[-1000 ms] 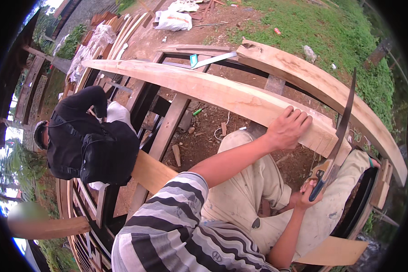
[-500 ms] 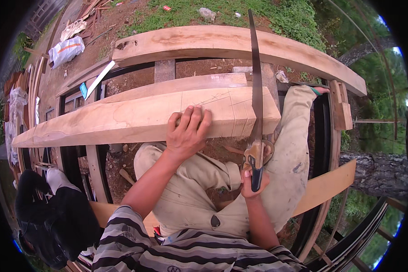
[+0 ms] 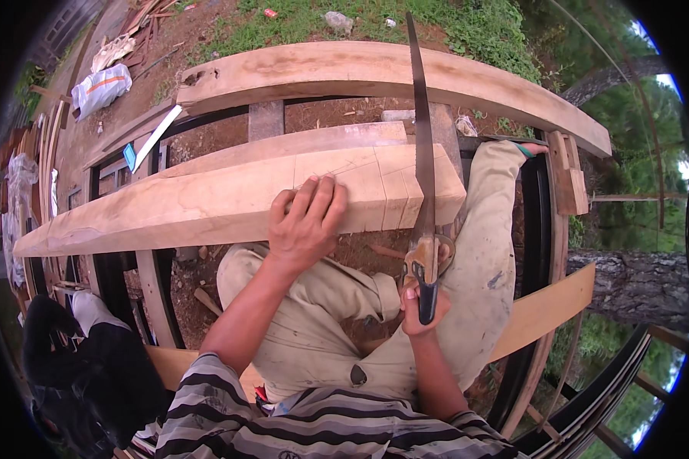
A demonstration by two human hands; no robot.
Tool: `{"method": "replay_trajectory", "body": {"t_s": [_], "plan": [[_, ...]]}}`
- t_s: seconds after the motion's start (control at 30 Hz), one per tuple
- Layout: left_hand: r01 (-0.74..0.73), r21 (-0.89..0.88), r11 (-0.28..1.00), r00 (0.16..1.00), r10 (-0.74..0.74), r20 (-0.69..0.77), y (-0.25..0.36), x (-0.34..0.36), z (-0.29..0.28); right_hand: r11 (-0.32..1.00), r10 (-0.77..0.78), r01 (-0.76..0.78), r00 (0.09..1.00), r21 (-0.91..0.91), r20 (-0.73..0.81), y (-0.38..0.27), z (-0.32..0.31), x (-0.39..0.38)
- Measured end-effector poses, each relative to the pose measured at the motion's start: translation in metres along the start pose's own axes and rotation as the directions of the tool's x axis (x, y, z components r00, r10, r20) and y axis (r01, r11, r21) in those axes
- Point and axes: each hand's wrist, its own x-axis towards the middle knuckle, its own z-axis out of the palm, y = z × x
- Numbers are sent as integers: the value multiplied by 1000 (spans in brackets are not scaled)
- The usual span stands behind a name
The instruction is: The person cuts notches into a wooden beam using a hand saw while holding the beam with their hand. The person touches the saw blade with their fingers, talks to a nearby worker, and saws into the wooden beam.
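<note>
A thick wooden beam [image 3: 207,200] lies across in front of me, with pencil lines drawn near its right end. My left hand [image 3: 308,218] rests on its near edge, fingers curled over the top face and pressing it. In my right hand [image 3: 423,310] is the dark handle of a handsaw [image 3: 423,153], gripped with the thumb along it. The saw's long blade points away from me and crosses the beam near its right end, in line with a cut there. How deep the blade sits is hard to make out.
A second large beam [image 3: 375,73] lies beyond, and a shorter piece [image 3: 298,145] sits right behind the sawn beam. A white and blue try square [image 3: 151,141] leans at the left. Near lower left is another person's dark-clothed leg [image 3: 119,367]. A tree trunk [image 3: 635,287] stands at right.
The whole view has shifted slightly, so everything sits a little further left. Both hands keep their grip, and the saw stays across the beam's right end.
</note>
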Motion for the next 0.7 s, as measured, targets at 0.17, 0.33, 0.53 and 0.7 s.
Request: {"method": "replay_trajectory", "body": {"t_s": [0.17, 0.33, 0.53, 0.7], "plan": [[2, -28, 1000, 1000, -2, -2, 0, 8, -4, 1000, 23, -23, 1000, 3, -1, -3, -4, 1], [43, -96, 995, 996, -36, 77, -7, 22, -8, 981, 181, -180, 983, 75, -7, -30, -9, 22], [88, -234, 968, 983, -47, 176, -11, 48, -14, 930, 311, -307, 950, 200, 14, -75, -17, 65], [103, -230, 968, 976, -54, 209, -27, 53, -18, 814, 577, -580, 815, 46, 62, -112, -51, -19]]}}
